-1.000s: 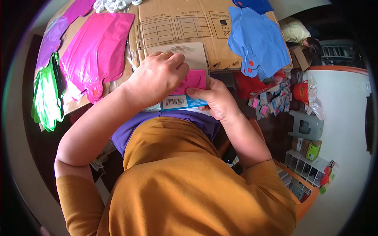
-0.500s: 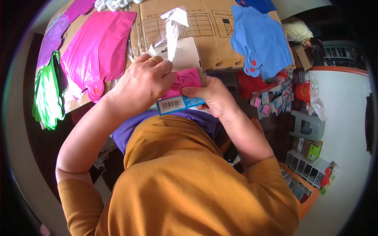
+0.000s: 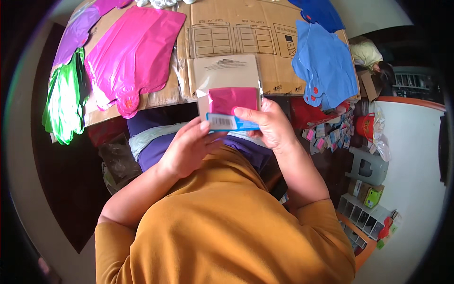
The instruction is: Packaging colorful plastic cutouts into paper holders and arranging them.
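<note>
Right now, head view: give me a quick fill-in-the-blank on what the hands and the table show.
1. Both hands hold a clear packet with a folded ____ balloon inside.
2. The left hand and right hand grip the packet's ____ edge.
3. The flat balloon at the table's right is ____.
4. The balloons lie on flattened ____.

Missing: pink; bottom; blue; cardboard

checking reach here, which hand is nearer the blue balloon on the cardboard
Right. The right hand holds the packet just beside the blue balloon; the left hand sits farther away, lower left of the packet.

a mustard-orange top with short sleeves ending above the elbows, bare forearms, no rings or watch visible.
</note>
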The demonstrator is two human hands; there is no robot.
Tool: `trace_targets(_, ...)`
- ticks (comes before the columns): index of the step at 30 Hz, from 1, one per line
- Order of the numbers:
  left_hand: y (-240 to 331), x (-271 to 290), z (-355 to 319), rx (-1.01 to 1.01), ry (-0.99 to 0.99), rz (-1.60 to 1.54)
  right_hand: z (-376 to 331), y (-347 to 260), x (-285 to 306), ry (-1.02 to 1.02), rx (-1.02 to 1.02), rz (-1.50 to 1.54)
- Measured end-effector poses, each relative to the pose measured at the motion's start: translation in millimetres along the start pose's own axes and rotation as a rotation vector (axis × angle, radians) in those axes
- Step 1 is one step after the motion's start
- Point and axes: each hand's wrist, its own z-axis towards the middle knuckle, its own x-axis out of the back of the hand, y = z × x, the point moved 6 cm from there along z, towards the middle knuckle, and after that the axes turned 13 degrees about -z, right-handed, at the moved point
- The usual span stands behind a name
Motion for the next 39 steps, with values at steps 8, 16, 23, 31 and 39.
trace_targets(8, -4.8, -22.5, 20.6, -0.076, 0.219, -0.143, -10.5, -13.1, -2.8, 0.111, 0.088, -0.194)
trace_targets(16, -0.5, -18.8, 21.8, -0.163, 0.28, -0.119, -79.1, -57.6, -30.4, 0.692, 1.027, -1.552)
trace_targets(23, -0.3, -23.8, 29.0, -0.102, 0.218, -0.234, -55.6, -41.3, -33.6, 0.474, 1.246, -1.779)
trace_targets(31, -2.7, -15.6, 26.9, -0.093, -0.222, -0.42, -50.0, -59.4, -34.6, 0.381, 1.228, -1.639)
trace_targets(39, -4.5, -21.0, 28.7, -0.298, -0.117, -0.13, -56.3, -66.7, -37.5, 0.268, 1.1, -1.454)
